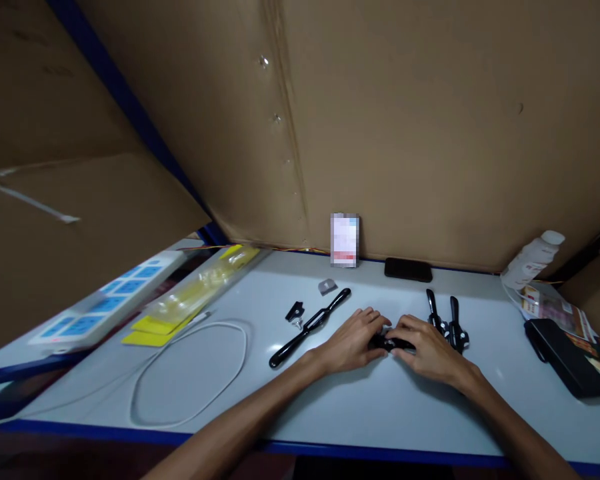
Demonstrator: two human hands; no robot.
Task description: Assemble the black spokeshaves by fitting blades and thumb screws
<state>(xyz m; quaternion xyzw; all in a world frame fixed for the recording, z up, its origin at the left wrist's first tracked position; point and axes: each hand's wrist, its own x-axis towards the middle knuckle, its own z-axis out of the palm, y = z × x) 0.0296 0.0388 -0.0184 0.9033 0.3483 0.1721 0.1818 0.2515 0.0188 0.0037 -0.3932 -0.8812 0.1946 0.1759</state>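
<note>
Both hands meet over the right-centre of the table, closed around a black spokeshave (391,343) held low over the surface. My left hand (356,339) grips its left part, and my right hand (420,343) has its fingers on the right part; most of the tool is hidden beneath them. To the left lies a bare spokeshave body (312,327), with a black cap piece (295,311), a small silver screw (297,324) and a grey blade (327,287) near it. Just right of my right hand are more black spokeshaves (455,327), partly covered by it.
A looped white cable (240,360), yellow sheets in clear plastic (200,287) and a power strip (105,307) occupy the left. Along the back are a lit phone (345,240) and a dark phone (408,269). A white bottle (533,260) and black case (567,357) stand right.
</note>
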